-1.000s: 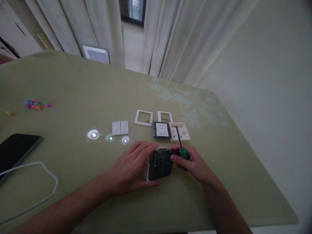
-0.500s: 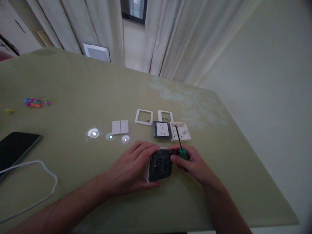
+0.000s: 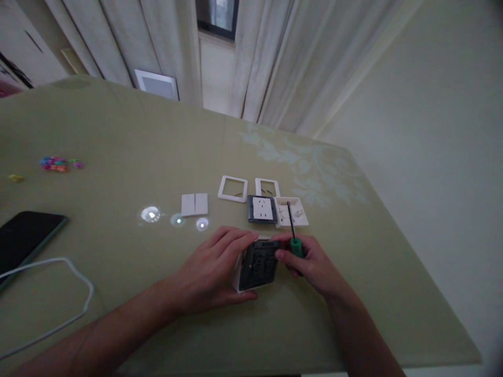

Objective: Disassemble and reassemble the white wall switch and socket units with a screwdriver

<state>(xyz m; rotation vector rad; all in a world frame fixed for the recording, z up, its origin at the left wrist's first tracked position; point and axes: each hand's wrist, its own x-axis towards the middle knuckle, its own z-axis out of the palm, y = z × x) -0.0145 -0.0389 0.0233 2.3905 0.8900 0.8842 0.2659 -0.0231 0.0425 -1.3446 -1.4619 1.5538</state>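
Observation:
Between my hands a dark grey switch module (image 3: 260, 266) with a white back box behind it is held tilted above the table. My left hand (image 3: 214, 269) wraps round its left side, fingers on top and thumb below. My right hand (image 3: 308, 262) pinches the module's upper right edge and also holds a green-handled screwdriver (image 3: 297, 246), its shaft pointing up and away. Just beyond lie a grey-framed wall socket (image 3: 262, 209) and an open white back box (image 3: 297, 215). Two white cover frames (image 3: 232, 199) (image 3: 279, 187) with small screws inside them lie farther back.
A pair of white switch rockers (image 3: 194, 204) lies left of the frames. At the left are a dark phone (image 3: 27, 235), a white cable (image 3: 88, 293) and a pile of small colourful pieces (image 3: 55, 164). The table edge (image 3: 412, 251) slopes along the right, near a wall.
The screwdriver in my right hand has tilted slightly, its tip shifting a little to the right. My left hand and the module stay almost where they were.

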